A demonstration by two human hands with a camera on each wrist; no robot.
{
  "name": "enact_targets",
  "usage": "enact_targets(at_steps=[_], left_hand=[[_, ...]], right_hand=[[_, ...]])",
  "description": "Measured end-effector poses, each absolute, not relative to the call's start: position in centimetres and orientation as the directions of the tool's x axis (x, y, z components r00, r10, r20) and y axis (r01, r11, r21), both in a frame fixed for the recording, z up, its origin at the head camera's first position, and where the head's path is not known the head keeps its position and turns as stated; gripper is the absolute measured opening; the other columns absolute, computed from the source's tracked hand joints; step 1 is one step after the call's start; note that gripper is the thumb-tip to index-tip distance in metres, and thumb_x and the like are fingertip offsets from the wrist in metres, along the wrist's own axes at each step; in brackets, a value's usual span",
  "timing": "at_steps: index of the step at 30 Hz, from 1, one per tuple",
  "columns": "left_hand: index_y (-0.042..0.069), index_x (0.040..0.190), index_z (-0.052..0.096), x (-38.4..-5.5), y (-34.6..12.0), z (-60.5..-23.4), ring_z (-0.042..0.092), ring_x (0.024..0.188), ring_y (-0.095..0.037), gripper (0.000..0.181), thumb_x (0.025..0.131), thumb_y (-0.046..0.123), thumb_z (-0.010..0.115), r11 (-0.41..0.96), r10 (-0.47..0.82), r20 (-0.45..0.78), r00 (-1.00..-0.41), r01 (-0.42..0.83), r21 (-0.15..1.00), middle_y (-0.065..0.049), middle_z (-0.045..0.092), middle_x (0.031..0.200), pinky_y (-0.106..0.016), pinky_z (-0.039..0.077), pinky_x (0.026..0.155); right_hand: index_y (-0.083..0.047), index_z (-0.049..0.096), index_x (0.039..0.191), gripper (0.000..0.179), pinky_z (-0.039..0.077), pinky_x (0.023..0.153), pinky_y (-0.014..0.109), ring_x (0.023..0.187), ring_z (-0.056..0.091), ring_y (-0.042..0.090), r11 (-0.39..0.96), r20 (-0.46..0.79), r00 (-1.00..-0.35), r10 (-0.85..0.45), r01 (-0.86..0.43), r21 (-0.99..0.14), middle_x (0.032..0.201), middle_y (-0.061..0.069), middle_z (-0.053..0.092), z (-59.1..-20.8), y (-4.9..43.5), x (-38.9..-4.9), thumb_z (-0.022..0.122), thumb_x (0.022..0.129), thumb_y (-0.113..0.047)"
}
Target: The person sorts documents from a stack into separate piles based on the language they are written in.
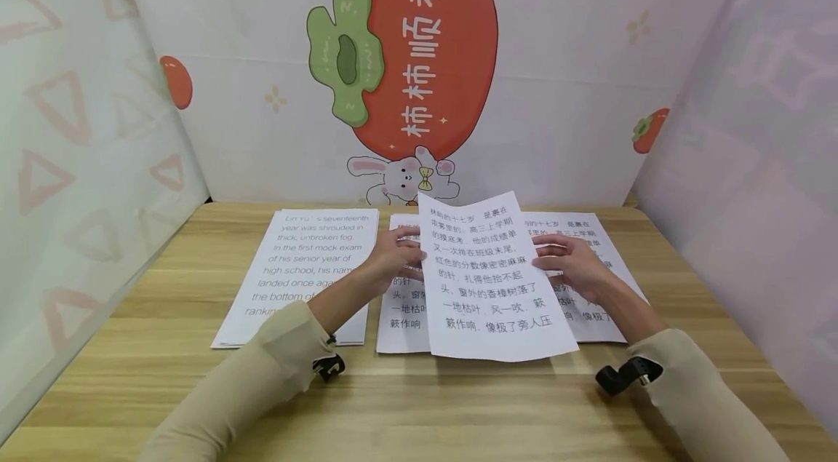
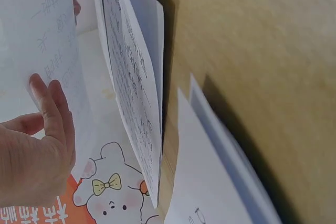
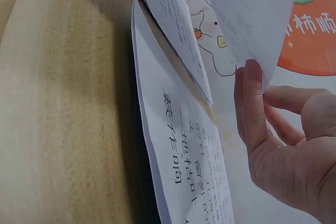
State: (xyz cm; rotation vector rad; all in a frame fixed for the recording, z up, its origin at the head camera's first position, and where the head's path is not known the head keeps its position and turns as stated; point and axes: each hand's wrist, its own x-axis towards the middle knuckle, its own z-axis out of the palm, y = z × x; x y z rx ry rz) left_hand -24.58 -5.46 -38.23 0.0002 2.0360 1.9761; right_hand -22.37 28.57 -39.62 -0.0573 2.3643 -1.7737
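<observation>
A sheet of white paper (image 1: 491, 273) printed with Chinese text is held up over the table, its top edge bowed. At its left edge, my left hand (image 1: 393, 258) pinches it, with the fingertips partly behind the sheet. Opposite, my right hand (image 1: 572, 264) grips the right edge between thumb and fingers, as the right wrist view shows. Below the raised sheet lies a middle paper stack (image 1: 401, 335), partly covered by it. Under my right hand is a right paper stack (image 1: 576, 225), also with Chinese text.
A left paper stack (image 1: 314, 258) with English text lies beside my left forearm, which overlaps its lower right part. All stacks rest on a wooden table (image 1: 419, 411). A white backdrop (image 1: 556, 84) with a persimmon and a rabbit rises behind it.
</observation>
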Motion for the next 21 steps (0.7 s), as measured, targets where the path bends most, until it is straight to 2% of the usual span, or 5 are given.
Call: enact_targets(at_steps=[12, 21], left_hand=[[0.007, 0.153, 0.048, -24.3, -4.2, -38.1, 0.074, 0.092, -0.027, 0.060, 0.096, -0.006, 0.061, 0.063, 0.261, -0.237, -0.936, -0.229, 0.971, -0.018, 0.069, 0.121, -0.035, 0.066, 0.073], [0.007, 0.155, 0.045, -24.3, -2.8, -38.3, 0.075, 0.093, -0.031, 0.067, 0.093, -0.010, 0.061, 0.055, 0.315, -0.249, -0.916, -0.244, 0.968, -0.019, 0.068, 0.121, -0.038, 0.066, 0.075]], right_hand=[[0.005, 0.035, 0.155, 0.059, 0.063, 0.079, 0.032, 0.098, 0.070, 0.013, 0.237, -0.144, -0.968, -0.206, 0.093, -0.967, 0.113, -0.002, 0.066, -39.9, 30.9, -22.5, 0.061, 0.103, -0.005], [0.006, 0.035, 0.153, 0.057, 0.064, 0.077, 0.033, 0.096, 0.071, 0.014, 0.203, -0.128, -0.971, -0.203, 0.087, -0.975, 0.110, -0.004, 0.068, -40.0, 32.4, -22.2, 0.060, 0.103, -0.003]])
